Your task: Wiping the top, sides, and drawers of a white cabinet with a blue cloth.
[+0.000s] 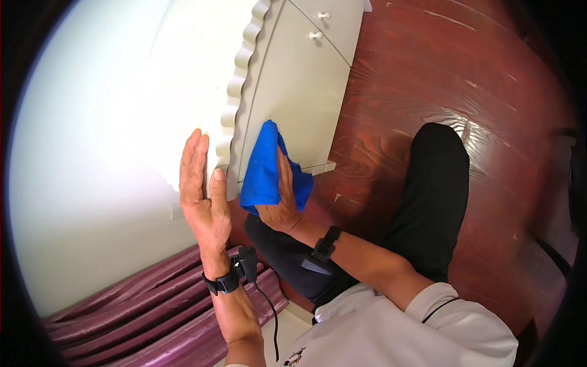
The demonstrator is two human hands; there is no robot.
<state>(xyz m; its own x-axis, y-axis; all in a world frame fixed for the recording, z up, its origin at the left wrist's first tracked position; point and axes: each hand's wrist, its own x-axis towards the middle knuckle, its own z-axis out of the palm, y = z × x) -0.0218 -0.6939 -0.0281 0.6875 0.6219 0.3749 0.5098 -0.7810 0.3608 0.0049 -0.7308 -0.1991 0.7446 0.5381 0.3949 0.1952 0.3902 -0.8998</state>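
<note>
My right hand [285,202] holds a blue cloth [261,174], which drapes over the fingers and hides most of them. The cloth lies against the front of a white cabinet [298,101], close to its near end. To its left, my left hand [205,197] is empty, with the thumb apart from the raised fingers. It is beside the near end of the cabinet's scalloped edge [228,117]; whether the palm touches the cabinet, I cannot tell. Both wrists wear black straps, and a cable [270,305] hangs from the left one.
Two white knobs, a nearer one [316,36] and a farther one [324,16], stick out from the cabinet front. A purple curtain [160,307] hangs at lower left, below a pale wall [114,247]. My knee [438,151] is bent above the reddish wooden floor [380,105].
</note>
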